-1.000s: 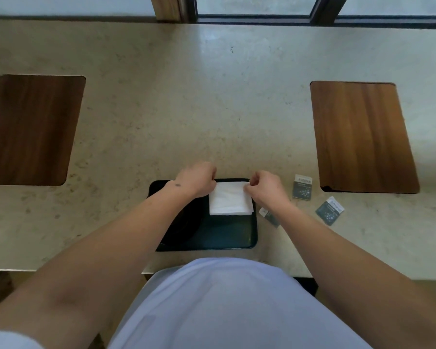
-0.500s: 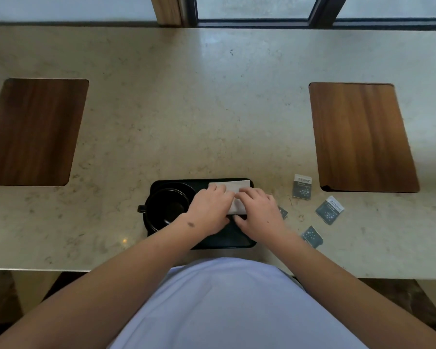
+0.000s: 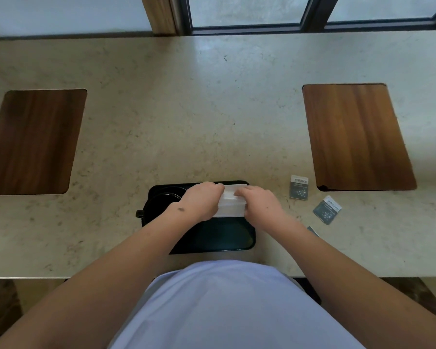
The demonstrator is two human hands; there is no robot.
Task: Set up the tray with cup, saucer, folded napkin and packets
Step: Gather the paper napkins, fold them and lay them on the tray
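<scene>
A black tray (image 3: 227, 238) lies on the stone counter right in front of me. At its left end stands a black cup (image 3: 161, 204) on a black saucer, partly hidden by my left wrist. A white napkin (image 3: 231, 204), folded into a narrow strip, rests on the tray's far right part. My left hand (image 3: 202, 201) and my right hand (image 3: 259, 204) both grip the napkin, one at each side. Two grey packets (image 3: 299, 187) (image 3: 327, 209) lie on the counter to the right of the tray. A third packet (image 3: 312, 230) peeks out beside my right forearm.
Two dark wooden inlays are set into the counter, one at the left (image 3: 33, 142) and one at the right (image 3: 355, 137). A window frame (image 3: 249, 27) runs along the far edge. The counter's near edge is just below the tray.
The napkin went from a square to a narrower folded strip. Both hands pressed flat on it half a second ago and now pinch it at its sides.
</scene>
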